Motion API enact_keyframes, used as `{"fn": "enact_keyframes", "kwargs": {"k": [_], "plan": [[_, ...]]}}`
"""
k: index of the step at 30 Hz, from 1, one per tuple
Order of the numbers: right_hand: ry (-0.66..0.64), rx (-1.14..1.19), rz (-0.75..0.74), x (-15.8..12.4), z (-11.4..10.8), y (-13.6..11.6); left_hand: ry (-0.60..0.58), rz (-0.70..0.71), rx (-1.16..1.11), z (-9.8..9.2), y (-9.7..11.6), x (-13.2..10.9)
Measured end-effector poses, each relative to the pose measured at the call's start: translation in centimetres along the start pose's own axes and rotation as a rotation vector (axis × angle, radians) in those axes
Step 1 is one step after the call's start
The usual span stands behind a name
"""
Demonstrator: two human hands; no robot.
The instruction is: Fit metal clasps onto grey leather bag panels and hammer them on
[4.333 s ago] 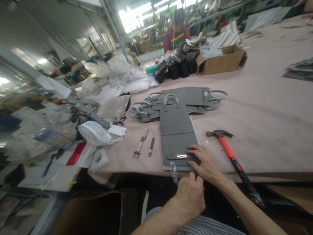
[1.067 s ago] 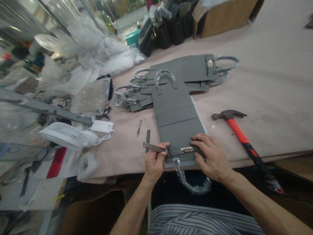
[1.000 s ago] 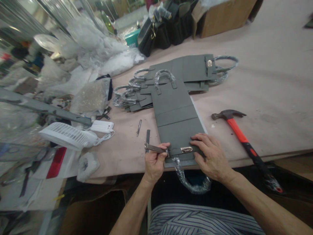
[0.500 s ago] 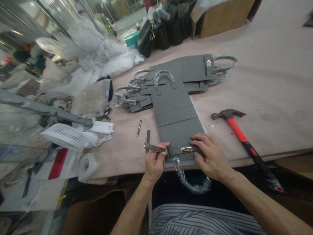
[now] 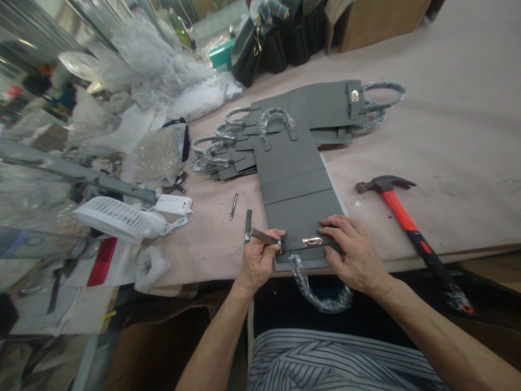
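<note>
White fan (image 5: 116, 218), lying beside plastic bags (image 5: 150, 54). Slim metal rod (image 5: 234, 206); flat dark bar (image 5: 248, 221), just behind left hand (image 5: 259, 262). Left hand: thumb and finger pinching 1 metal tool (image 5: 262, 235) at lower-left corner of grey bag panel (image 5: 299, 182). Panel: flat, 1 metal clasp (image 5: 312, 241), upper end touching stacked grey panels (image 5: 325, 106). Right hand (image 5: 356, 255): fingers slightly spread on panel; whether gripping, cannot tell. Hammer (image 5: 399, 212), near, at right.

Edges: wrapped handle (image 5: 321, 298) and hammer grip overhang table (image 5: 459, 136); tabletop stretches beyond hammer.

Obscured: bags blurred; panel's lower-right corner under right hand; cardboard box (image 5: 382, 24) cut off at top.
</note>
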State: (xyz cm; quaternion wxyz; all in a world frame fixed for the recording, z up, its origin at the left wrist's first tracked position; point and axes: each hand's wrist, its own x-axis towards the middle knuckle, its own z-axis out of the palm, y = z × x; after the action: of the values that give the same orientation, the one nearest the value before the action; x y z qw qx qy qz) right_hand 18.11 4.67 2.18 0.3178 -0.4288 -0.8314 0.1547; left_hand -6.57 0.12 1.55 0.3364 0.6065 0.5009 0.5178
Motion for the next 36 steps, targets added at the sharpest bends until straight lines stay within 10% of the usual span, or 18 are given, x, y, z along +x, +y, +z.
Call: {"fn": "enact_keyframes", "kwargs": {"k": [36], "plan": [[-0.039, 0.040, -0.033, -0.1, -0.1, 0.7, 0.035, 0.198, 0.173, 0.9, 0.5, -0.2]]}}
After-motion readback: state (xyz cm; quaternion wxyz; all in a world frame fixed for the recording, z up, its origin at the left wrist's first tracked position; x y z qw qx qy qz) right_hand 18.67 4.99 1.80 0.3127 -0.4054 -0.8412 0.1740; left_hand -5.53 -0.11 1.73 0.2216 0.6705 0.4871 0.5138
